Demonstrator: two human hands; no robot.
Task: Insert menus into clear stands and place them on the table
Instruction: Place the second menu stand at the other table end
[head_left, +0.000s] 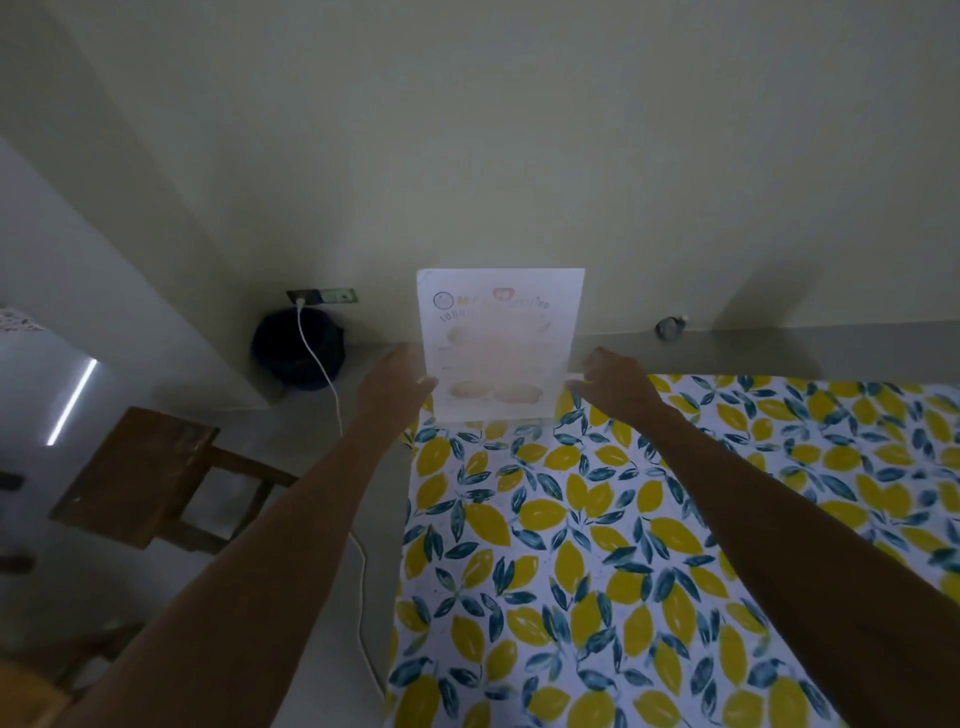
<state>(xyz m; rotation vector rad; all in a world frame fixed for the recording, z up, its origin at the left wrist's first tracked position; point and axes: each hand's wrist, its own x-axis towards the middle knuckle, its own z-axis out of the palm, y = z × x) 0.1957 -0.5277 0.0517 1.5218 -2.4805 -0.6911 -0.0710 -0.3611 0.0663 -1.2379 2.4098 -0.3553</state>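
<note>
Head view: menu (500, 340) stands upright in its clear stand (496, 410) at the far left corner of the desk (623, 545), which carries a lemon-print cloth, close to the wall (519, 156). Left hand (397, 382) and right hand (615, 382) flank the stand's lower edges, fingers spread and loosely curled, fingertips at or just off the sides; actual contact cannot be told. Left of the desk: wooden chair (140, 478), dark bin (297, 347), white cable (332, 395).

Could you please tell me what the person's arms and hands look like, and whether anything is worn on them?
Both forearms are bare up to the bottom edge of the picture: no sleeves show. The left hand and right hand wear no gloves, and no watch, bracelet or ring is visible, though the dim, soft picture could hide small items.
</note>
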